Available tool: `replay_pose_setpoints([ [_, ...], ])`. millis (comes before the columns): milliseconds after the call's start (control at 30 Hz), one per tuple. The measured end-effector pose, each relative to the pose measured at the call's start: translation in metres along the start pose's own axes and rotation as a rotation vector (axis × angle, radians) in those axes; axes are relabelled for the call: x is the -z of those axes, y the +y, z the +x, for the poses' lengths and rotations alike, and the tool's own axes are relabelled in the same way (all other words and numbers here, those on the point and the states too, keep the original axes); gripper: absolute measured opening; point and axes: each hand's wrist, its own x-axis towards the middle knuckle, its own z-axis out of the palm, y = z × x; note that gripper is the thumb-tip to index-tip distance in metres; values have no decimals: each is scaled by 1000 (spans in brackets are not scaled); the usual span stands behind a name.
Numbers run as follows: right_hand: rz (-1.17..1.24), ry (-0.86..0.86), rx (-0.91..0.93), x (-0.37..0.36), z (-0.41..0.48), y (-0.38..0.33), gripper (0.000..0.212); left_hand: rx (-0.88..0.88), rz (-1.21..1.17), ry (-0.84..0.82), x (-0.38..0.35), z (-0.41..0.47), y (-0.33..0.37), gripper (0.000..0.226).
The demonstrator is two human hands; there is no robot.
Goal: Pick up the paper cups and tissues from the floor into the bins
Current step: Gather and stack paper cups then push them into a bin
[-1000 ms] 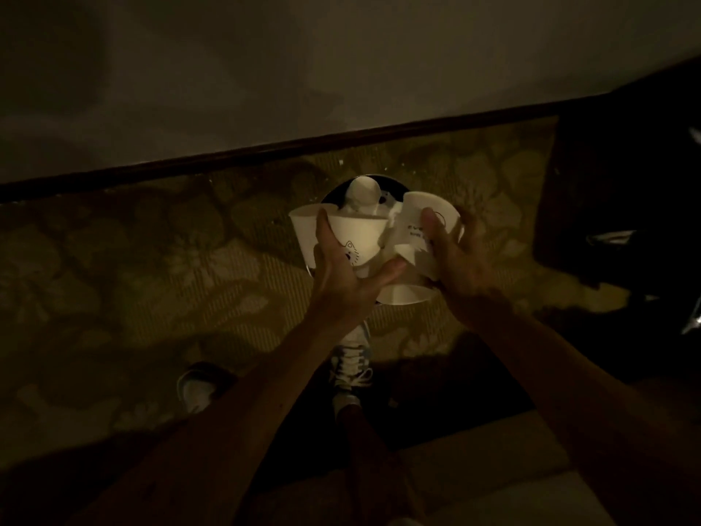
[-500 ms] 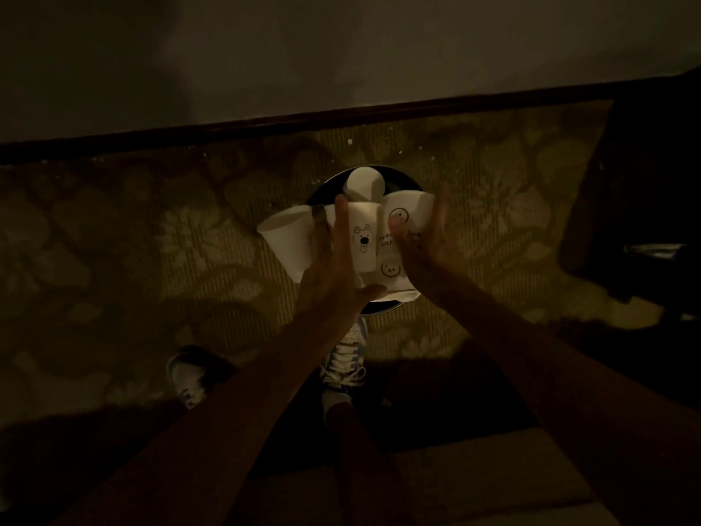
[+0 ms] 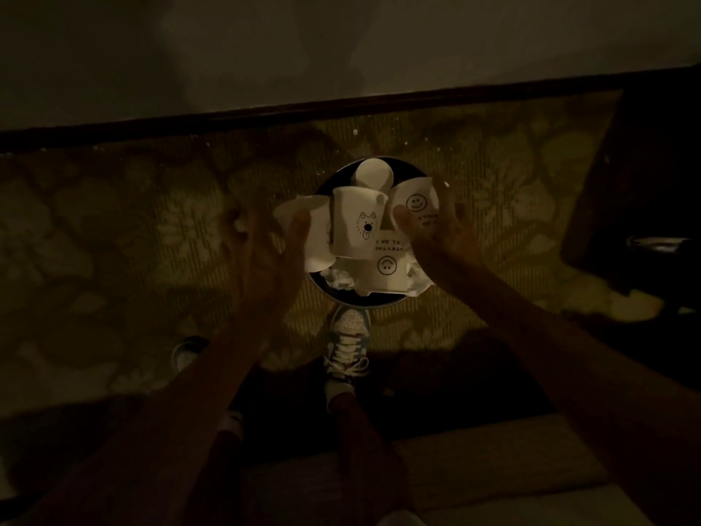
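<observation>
A round dark bin stands on the patterned carpet, piled with white paper cups and crumpled tissues. On top lie a cup with a dog drawing, an upside-down smiley cup and a plain cup at the far rim. My right hand holds another smiley cup between thumb and fingers over the bin's right side. My left hand is blurred, its fingers spread, beside a plain cup at the bin's left edge.
My laced shoe is right below the bin, the other shoe to the left. A dark baseboard and wall run behind. Dark furniture stands at the right. A pale surface lies at the bottom.
Both hands brought the cups down onto the bin. The dog cup and the left cup left my left hand, which has opened and drawn left.
</observation>
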Motion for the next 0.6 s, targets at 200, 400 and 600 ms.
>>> replay_pose_setpoints([
  [200, -195, -91, -25, -15, -14, 3, 120, -156, 56, -306, -42, -19, 4, 102],
  [400, -285, -70, -36, -26, -4, 7, 104, -219, 258, -255, -51, -14, 3, 102],
  [600, -263, -50, -31, -7, -8, -2, 87, -315, 87, -344, -27, -13, -3, 99],
])
